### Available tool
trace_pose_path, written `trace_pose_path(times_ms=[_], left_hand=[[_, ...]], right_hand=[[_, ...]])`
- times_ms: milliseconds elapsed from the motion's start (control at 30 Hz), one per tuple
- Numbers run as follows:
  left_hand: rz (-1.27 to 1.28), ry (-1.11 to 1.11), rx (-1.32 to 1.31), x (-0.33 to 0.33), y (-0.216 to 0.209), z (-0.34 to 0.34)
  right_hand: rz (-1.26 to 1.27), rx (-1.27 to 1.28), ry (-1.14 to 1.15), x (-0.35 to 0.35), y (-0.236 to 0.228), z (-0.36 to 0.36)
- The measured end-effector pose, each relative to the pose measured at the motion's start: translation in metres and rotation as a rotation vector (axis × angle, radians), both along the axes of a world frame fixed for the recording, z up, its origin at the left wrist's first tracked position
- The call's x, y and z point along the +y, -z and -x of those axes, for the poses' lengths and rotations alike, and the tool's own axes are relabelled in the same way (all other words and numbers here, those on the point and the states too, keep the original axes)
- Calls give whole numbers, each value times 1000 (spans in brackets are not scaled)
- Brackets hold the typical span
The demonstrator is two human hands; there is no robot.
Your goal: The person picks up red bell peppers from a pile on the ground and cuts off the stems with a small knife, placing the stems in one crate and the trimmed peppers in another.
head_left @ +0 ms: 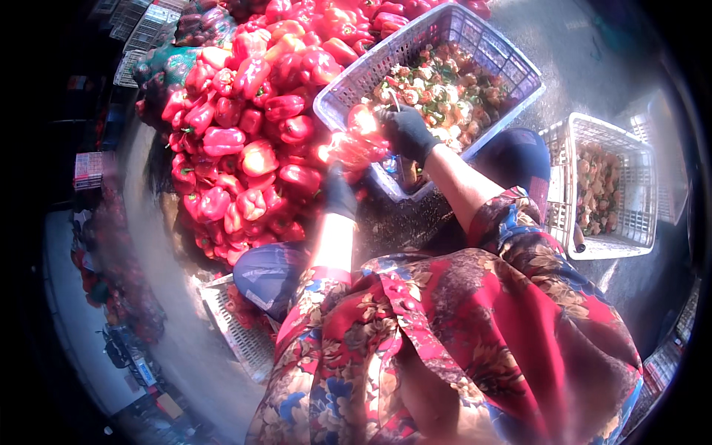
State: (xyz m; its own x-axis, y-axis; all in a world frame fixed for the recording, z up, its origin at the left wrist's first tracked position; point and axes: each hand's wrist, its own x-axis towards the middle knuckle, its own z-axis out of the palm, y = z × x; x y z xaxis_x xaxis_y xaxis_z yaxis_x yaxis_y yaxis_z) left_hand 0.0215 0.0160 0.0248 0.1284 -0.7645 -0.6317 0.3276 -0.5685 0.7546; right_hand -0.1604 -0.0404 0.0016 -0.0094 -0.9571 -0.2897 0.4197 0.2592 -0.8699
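My left hand (340,194), in a dark glove, is closed around a red bell pepper (347,152) at the near left corner of a grey-purple plastic crate (343,98). Glare blurs that pepper's outline. Beside it, my right hand (409,135), also in a dark glove, has its fingers curled in over the crate. A thin, pale, curved piece (394,99) sticks up by those fingers; what they grip is hidden. Pale cut pepper cores (461,104) with green stems lie inside the crate. A large heap of red bell peppers (256,122) spreads to the left.
At the right stands a white crate (615,248) with more cores; a dark-ended handle (580,241) shows at its near side. Another white crate (233,334) holding red pieces sits by my left knee (268,276). Filled mesh sacks (172,67) lie behind the heap.
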Motion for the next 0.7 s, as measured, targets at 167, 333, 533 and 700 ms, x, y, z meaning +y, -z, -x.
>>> trace_pose_path(times_ms=[167,333,533,700], left_hand=[[228,-56,64,-2,-20,-19],[477,-124,-212,-17,-20,-92],[776,228,-675,-8,-76,-102],[526,-209,-467,-19,-120,-133]], right_hand=[[-38,1058,23,0,-16,54],[410,1034,-128,-1,-49,31],[833,1195,-737,-44,-116,-41],[717,1044,-1014,-58,-160,-106]])
